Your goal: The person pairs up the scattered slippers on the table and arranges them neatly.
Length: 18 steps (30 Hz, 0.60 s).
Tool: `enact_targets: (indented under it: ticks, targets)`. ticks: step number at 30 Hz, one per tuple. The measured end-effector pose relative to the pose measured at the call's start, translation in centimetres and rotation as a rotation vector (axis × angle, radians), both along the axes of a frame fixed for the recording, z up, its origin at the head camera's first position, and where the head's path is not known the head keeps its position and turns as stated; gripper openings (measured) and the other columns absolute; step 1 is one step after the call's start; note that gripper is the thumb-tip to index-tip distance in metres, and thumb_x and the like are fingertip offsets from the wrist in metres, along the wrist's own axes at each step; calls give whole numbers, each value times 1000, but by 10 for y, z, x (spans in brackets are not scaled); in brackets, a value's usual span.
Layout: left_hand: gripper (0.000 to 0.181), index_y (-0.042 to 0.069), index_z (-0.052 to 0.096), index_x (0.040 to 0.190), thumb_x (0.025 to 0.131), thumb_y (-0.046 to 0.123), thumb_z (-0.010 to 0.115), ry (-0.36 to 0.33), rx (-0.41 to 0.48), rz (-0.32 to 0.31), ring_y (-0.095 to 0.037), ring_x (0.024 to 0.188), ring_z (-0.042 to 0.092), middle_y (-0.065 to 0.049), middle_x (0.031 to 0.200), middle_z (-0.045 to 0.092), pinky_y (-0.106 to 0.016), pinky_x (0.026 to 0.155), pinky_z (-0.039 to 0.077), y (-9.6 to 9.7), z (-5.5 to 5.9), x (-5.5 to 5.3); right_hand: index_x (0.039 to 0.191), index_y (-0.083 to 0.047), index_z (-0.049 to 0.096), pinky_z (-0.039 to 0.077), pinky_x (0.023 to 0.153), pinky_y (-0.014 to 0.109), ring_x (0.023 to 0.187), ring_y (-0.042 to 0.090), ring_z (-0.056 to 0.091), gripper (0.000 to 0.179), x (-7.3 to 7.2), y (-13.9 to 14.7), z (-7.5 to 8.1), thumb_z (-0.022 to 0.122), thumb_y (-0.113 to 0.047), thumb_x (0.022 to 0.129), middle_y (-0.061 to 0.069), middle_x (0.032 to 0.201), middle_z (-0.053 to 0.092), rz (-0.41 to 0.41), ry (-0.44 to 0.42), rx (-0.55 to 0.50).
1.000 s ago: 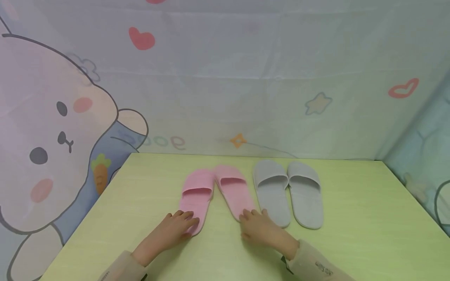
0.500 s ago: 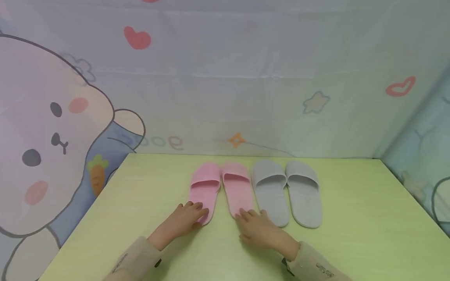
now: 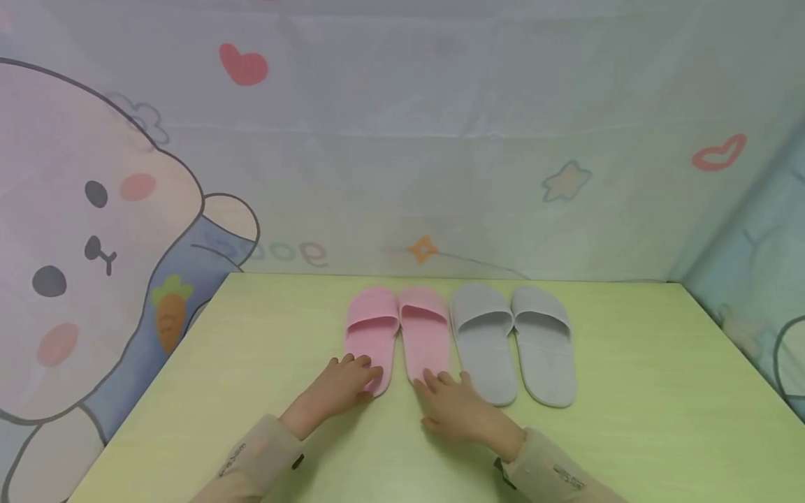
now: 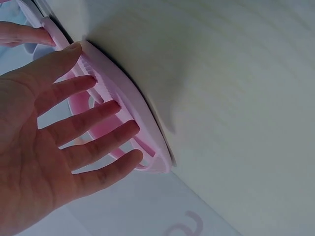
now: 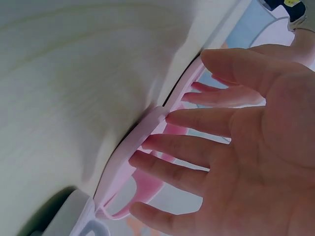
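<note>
Two pink slippers lie side by side on the table, toes pointing away, their toe ends touching or nearly so. On the heel part of the left pink slipper (image 3: 370, 340) rest the fingers of my left hand (image 3: 338, 388); its thumb is by the heel edge in the left wrist view. My right hand (image 3: 462, 412) lies over the heel of the right pink slipper (image 3: 425, 346) and covers part of it. In the right wrist view its fingers (image 5: 179, 150) are spread and fairly straight, the tips at the sole's edge. Neither hand grips anything.
Just right of the pink pair stand two grey slippers, the left grey slipper (image 3: 487, 356) close to the pink one and the right grey slipper (image 3: 546, 360) beside it. The pale yellow-green table (image 3: 654, 391) ends at a printed cloth backdrop (image 3: 390, 140).
The left pink slipper has slid right and away under my left hand and turned straighter. The right pink slipper has also straightened, its heel shifting slightly away. The grey slippers stay put.
</note>
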<state>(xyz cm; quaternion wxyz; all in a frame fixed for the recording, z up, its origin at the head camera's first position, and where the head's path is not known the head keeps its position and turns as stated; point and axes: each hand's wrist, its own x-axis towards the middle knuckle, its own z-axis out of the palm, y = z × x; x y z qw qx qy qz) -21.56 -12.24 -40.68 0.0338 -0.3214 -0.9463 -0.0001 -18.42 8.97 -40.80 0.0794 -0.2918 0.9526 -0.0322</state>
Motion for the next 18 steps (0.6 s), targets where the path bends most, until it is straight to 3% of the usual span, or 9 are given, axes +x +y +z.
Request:
enact_targets:
  ticks: [12, 18]
  targets:
    - [19, 12, 56, 87, 75, 15, 70, -17, 1, 24, -24, 71, 50, -6, 83, 55, -40, 60, 43, 3, -3, -6, 133, -8, 39, 30, 96, 59, 123, 31, 40, 60, 2, -3, 0, 58, -35, 83, 14, 139, 38, -7, 11, 17]
    - [20, 12, 57, 90, 75, 16, 69, -27, -2, 32, -25, 73, 51, -6, 86, 56, -44, 63, 45, 3, -4, -8, 135, -9, 37, 27, 97, 61, 127, 32, 36, 60, -1, 3, -5, 55, -36, 84, 13, 141, 34, -5, -37, -26]
